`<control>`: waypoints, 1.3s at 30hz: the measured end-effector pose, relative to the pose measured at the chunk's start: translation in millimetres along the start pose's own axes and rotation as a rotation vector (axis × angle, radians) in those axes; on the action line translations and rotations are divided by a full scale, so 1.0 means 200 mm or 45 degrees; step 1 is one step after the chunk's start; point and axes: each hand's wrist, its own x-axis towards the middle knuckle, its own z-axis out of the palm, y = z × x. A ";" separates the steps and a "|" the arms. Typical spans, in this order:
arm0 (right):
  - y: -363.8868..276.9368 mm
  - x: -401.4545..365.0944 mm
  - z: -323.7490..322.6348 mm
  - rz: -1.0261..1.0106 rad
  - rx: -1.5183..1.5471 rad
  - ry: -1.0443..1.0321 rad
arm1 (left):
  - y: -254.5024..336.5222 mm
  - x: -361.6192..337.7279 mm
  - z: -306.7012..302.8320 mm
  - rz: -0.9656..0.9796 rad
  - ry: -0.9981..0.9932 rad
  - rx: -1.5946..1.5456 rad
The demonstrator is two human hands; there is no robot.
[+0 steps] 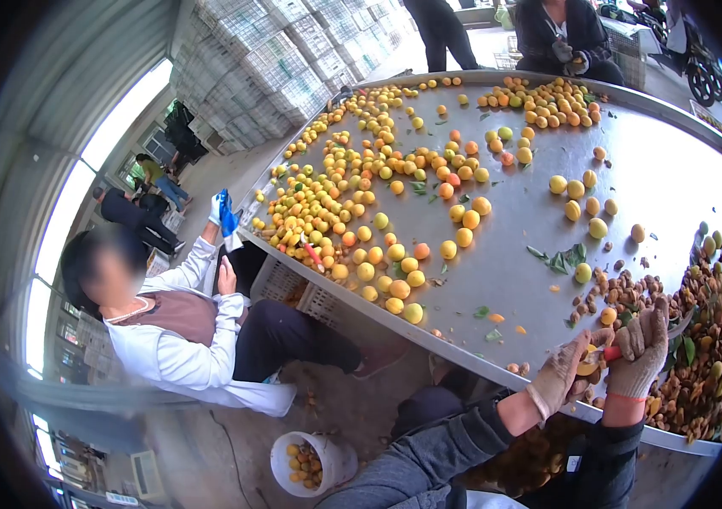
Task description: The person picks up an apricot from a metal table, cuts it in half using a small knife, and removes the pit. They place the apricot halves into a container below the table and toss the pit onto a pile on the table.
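Working this close, a slip could jab left hand, fingers curled round yellow fruit; right hand clenches red-handled tool.

Bright daylight, white glare on metal table, fisheye-bent edges, black corners

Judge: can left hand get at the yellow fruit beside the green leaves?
Probably yes: only low brown pits and bare table separate the left hand from that yellow fruit, though the hand seems to hold another fruit.
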 end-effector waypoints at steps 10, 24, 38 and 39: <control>0.04 -0.14 0.02 -0.071 -1.601 -0.564 | 0.05 0.07 0.15 0.973 0.734 1.484; -0.01 -0.03 -0.05 -0.344 -1.669 -0.639 | 0.17 -0.06 0.28 0.588 0.685 0.465; -0.07 -0.03 -0.03 -0.209 -1.361 -0.371 | 0.17 -0.14 0.40 0.497 0.648 0.775; -0.09 -0.02 -0.03 -0.233 -1.367 -0.334 | 0.17 -0.17 0.44 0.301 0.573 1.056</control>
